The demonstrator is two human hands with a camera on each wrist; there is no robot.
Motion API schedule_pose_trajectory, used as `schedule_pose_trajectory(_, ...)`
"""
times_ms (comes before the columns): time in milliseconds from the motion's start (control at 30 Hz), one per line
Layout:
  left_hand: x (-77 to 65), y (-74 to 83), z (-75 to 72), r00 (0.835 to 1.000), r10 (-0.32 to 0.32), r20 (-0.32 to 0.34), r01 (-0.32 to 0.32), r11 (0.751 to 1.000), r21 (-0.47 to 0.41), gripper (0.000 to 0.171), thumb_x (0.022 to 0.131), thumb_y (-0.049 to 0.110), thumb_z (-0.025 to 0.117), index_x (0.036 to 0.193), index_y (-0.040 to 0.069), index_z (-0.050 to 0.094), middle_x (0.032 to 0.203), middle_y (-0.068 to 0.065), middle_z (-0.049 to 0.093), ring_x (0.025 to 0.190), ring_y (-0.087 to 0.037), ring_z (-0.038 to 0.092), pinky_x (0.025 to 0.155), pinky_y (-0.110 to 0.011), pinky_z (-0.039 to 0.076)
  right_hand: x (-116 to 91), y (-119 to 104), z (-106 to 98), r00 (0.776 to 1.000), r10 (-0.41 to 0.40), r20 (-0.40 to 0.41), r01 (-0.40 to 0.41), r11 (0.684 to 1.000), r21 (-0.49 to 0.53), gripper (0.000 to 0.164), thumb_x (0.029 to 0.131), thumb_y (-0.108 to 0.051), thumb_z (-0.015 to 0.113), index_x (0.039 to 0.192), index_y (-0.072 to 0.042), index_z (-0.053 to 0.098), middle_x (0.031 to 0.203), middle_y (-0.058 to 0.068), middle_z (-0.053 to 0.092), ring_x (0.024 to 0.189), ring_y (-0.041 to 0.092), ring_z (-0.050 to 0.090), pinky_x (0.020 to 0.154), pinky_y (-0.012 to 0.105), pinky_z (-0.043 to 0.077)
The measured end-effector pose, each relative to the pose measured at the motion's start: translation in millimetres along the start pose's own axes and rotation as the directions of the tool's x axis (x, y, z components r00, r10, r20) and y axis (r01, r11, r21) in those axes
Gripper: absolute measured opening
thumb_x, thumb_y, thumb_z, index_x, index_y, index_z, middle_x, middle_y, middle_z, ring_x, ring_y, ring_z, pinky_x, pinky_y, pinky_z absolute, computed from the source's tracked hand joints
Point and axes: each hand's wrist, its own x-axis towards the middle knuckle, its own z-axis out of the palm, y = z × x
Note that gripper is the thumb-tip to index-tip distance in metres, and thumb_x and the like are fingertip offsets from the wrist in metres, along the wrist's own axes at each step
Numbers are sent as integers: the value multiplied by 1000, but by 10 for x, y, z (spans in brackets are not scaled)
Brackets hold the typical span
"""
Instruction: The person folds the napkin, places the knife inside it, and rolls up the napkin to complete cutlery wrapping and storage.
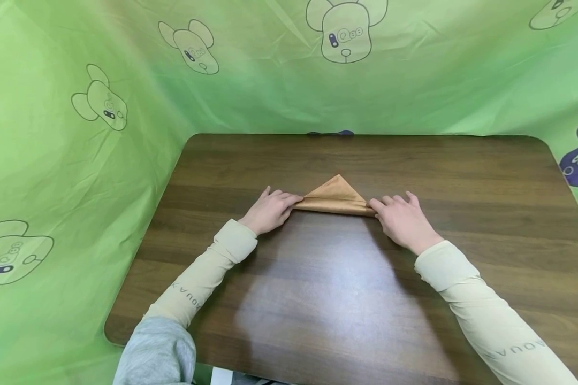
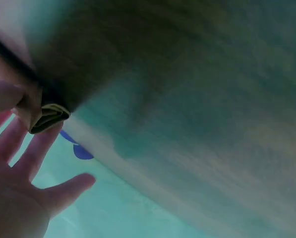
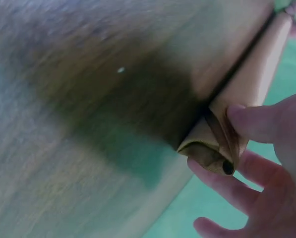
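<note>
A copper-coloured satin cloth napkin (image 1: 334,205) lies across the wooden table in the head view. Its near side is rolled into a flat band, and a triangular tip points to the far edge. My left hand (image 1: 271,210) pinches the left end of the band between thumb and fingers. At the other end, my right hand (image 1: 402,220) has its thumb on the band and fingers beyond it. The left wrist view shows the layered roll end (image 2: 51,117); in the right wrist view, the napkin's right end (image 3: 207,153) opens as a small hollow coil.
The dark wooden table (image 1: 221,166) has rounded corners. Behind it and to the left hangs a green curtain (image 1: 265,91) printed with cartoon heads. A small dark purple shape (image 1: 331,133) shows at the table's far edge.
</note>
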Motion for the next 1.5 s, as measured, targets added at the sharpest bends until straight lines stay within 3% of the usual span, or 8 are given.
schedule_pose_trajectory(167, -10, -18, -84, 994, -67, 88, 80, 985, -154, 36, 98, 20, 53, 133, 23, 59, 130, 3, 64, 122, -19, 55, 113, -65, 19, -28, 32, -54, 996, 39, 77, -48, 992, 113, 23, 97, -16, 53, 119, -16, 60, 115, 13, 66, 110, 40, 56, 100, 69, 25)
schedule_pose_trajectory(367, -12, -54, -122, 992, -62, 107, 87, 964, -253, 31, 98, 21, 53, 126, 22, 65, 127, 4, 66, 131, -19, 49, 112, -65, 6, -51, 76, -47, 991, 70, 116, -92, 976, 196, 28, 99, -19, 48, 124, -18, 61, 118, 14, 66, 106, 38, 52, 92, 65, 30)
schedule_pose_trajectory(467, -17, -69, -85, 994, -68, 86, 87, 964, -253, 32, 100, 23, 52, 130, 23, 63, 139, 1, 57, 141, -27, 37, 110, -66, 7, -51, 86, -28, 989, 89, 119, -112, 974, 195, 30, 100, -21, 47, 127, -18, 60, 113, 16, 64, 104, 39, 48, 88, 62, 31)
schedule_pose_trajectory(600, -28, -83, -38, 993, -95, 72, 108, 971, -213, 36, 101, 26, 49, 136, 27, 57, 157, -9, 32, 149, -38, 14, 109, -69, 6, -36, 88, -3, 986, 118, 120, -140, 969, 203, 33, 101, -24, 45, 131, -18, 58, 112, 19, 56, 106, 42, 42, 87, 62, 30)
schedule_pose_trajectory(733, -22, -87, -21, 989, -121, 82, 133, 977, -166, 38, 102, 29, 46, 139, 31, 53, 161, -13, 19, 149, -42, 4, 109, -70, 6, -13, 92, 15, 981, 144, 129, -169, 962, 213, 36, 102, -24, 43, 136, -16, 55, 126, 23, 47, 113, 48, 36, 88, 65, 27)
schedule_pose_trajectory(1000, 9, -102, -23, 972, -191, 137, 216, 956, -197, 38, 103, 33, 45, 139, 29, 53, 161, -13, 18, 149, -41, 3, 110, -69, 4, 3, 63, 42, 944, 270, 192, -306, 932, 194, 45, 105, -32, 35, 143, -10, 43, 145, 30, 27, 132, 55, 18, 96, 70, 18)
schedule_pose_trajectory(1233, 8, -130, 11, 957, -249, 147, 277, 935, -222, 41, 103, 39, 43, 139, 25, 54, 160, -12, 24, 149, -39, 12, 110, -68, 8, -18, 15, 42, 914, 365, 177, -394, 901, 183, 53, 104, -41, 34, 138, -2, 44, 142, 32, 29, 130, 55, 18, 95, 70, 18)
schedule_pose_trajectory(1500, 2, -111, 33, 952, -287, 105, 302, 938, -171, 43, 102, 42, 44, 140, 24, 53, 158, -14, 28, 149, -38, 13, 110, -67, 13, -48, 35, 36, 896, 416, 158, -438, 886, 154, 63, 101, -50, 36, 133, 4, 45, 134, 35, 33, 121, 57, 24, 92, 71, 21)
